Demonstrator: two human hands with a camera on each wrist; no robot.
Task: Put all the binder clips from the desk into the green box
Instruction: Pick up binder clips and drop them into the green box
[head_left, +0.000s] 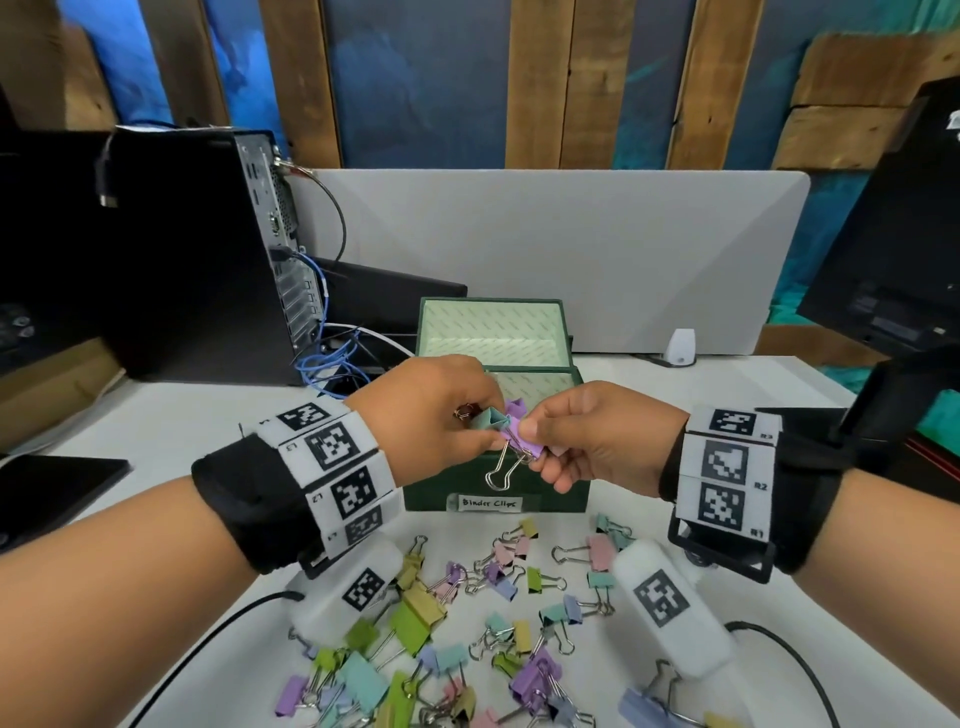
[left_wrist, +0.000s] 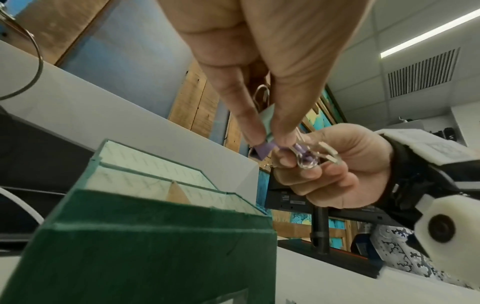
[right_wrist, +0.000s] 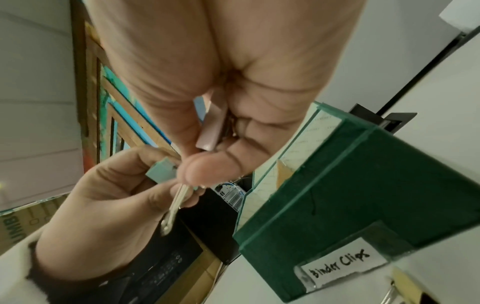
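A heap of clips (head_left: 457, 623) lies on the worktop (head_left: 675, 395), nearest the viewer. Above the box (head_left: 496, 483) front, both hands meet: left hand (head_left: 431, 415) pinches a teal clip (head_left: 485, 420), right hand (head_left: 592, 436) pinches a purple clip (head_left: 514, 434), its wire handles hanging down. The open box sits directly beneath and behind both hands' fingers.

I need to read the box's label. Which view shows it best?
The right wrist view: the label on the green box is large and reads "Binder Clips". The head view shows the label small but legible, below both hands. The left wrist view shows only a corner of it at the bottom edge.
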